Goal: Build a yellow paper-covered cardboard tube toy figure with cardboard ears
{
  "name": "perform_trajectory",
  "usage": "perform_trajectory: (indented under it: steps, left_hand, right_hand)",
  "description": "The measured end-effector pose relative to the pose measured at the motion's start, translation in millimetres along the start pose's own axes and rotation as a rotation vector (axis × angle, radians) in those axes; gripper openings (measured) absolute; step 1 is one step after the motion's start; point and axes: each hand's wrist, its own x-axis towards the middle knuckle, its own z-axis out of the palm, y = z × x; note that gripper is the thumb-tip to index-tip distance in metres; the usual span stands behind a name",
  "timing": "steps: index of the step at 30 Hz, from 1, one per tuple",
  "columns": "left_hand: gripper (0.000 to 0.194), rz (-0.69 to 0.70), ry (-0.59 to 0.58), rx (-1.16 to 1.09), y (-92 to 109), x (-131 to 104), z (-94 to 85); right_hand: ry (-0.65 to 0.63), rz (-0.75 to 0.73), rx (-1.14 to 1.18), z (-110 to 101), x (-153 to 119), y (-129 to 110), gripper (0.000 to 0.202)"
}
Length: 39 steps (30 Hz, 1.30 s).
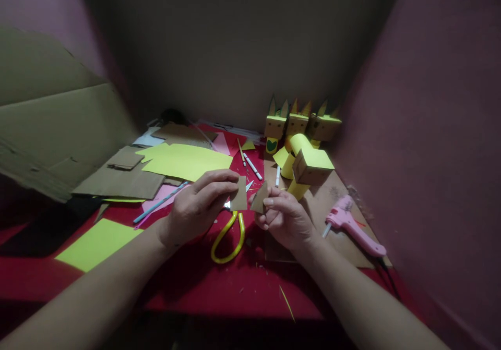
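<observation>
My left hand [204, 200] pinches a small rectangular cardboard piece [239, 195] upright between thumb and fingers. Close to its right, my right hand [286, 213] grips a second cardboard piece [259, 198] with a slanted edge. A narrow gap separates the two pieces. Below and behind them on the red table lie scissors [228, 255] with yellow handles; a blade tip shows between the pieces, and the rest is partly hidden by my left hand. Just beyond my right hand stands a yellow paper figure with a cardboard box head [313, 166].
Three similar box-headed figures [298, 123] stand at the back. A pink glue gun [354, 226] rests on a cardboard sheet [324, 204] at right, its cord trailing off. Yellow paper [188, 161], cardboard scraps [117, 180] and markers [252, 166] lie left and behind. Walls close in both sides.
</observation>
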Motion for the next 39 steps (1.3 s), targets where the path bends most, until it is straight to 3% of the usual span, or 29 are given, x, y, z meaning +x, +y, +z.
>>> perform_trajectory:
  steps: [6, 10, 20, 22, 25, 27, 33, 39]
  left_hand:
    - [0.040, 0.070, -0.076, 0.072, -0.2, -11.2, 2.0]
    - [0.056, 0.139, -0.098, 0.108, 0.9, -16.3, 2.4]
    - [0.058, 0.098, -0.055, 0.086, 3.3, -12.0, 1.9]
    - [0.055, 0.010, -0.003, -0.008, 4.6, -10.6, 3.9]
    - [0.044, -0.252, 0.093, -0.192, 6.9, -9.4, 8.4]
    - [0.034, -0.424, 0.098, -0.257, 8.1, -7.4, 10.2]
    - [0.026, -0.972, -0.122, -0.637, 9.4, 8.8, 2.4]
    - [0.011, -1.163, -0.317, -0.847, 4.6, 14.5, -9.9]
  right_hand:
    - [-0.082, 0.046, -0.060, 2.8, -3.5, 3.4, 0.024]
    - [-0.032, -0.035, -0.021, 4.8, -3.8, 1.6, 0.026]
    - [0.060, -0.135, 0.008, 9.0, -3.2, -0.5, 0.028]
    - [0.094, -0.137, -0.003, 8.3, -1.9, 0.8, 0.030]
    - [0.130, -0.154, -0.048, 7.6, -0.5, 2.5, 0.031]
    - [0.134, -0.155, -0.085, 7.5, -0.4, 3.4, 0.031]
    - [0.101, -0.084, -0.147, 6.3, -1.8, 4.7, 0.028]
    - [0.106, -0.077, -0.145, 4.7, -1.3, 5.6, 0.027]
